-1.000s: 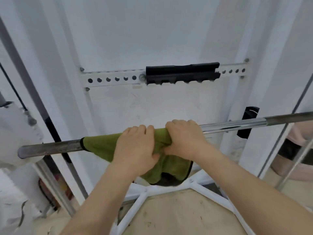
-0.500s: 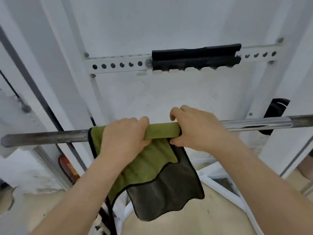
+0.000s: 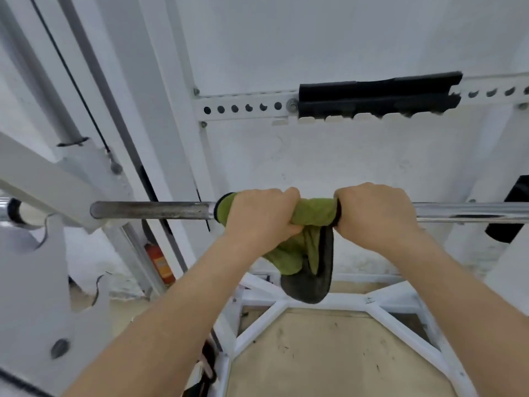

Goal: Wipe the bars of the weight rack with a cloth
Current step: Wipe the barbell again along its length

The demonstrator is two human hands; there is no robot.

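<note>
A steel bar (image 3: 151, 210) runs level across the view, dark and knurled on the left, shiny chrome on the right. A green cloth (image 3: 313, 214) with a dark grey underside is wrapped over the bar at the middle, and its loose end hangs bunched below. My left hand (image 3: 262, 214) grips the cloth round the bar on the left. My right hand (image 3: 375, 214) grips the cloth's right end round the bar, close beside the left hand.
White rack uprights and a bracket (image 3: 57, 179) carry the bar at left. A perforated white crossbar with a black pad (image 3: 378, 96) is fixed on the wall behind. White floor frame tubes (image 3: 257, 325) lie below. An orange cylinder (image 3: 160, 262) stands by the wall.
The cloth, spread and hanging flat half a second ago, is now bunched up between my hands. Both hands have closed tighter round the bar and sit nearer each other.
</note>
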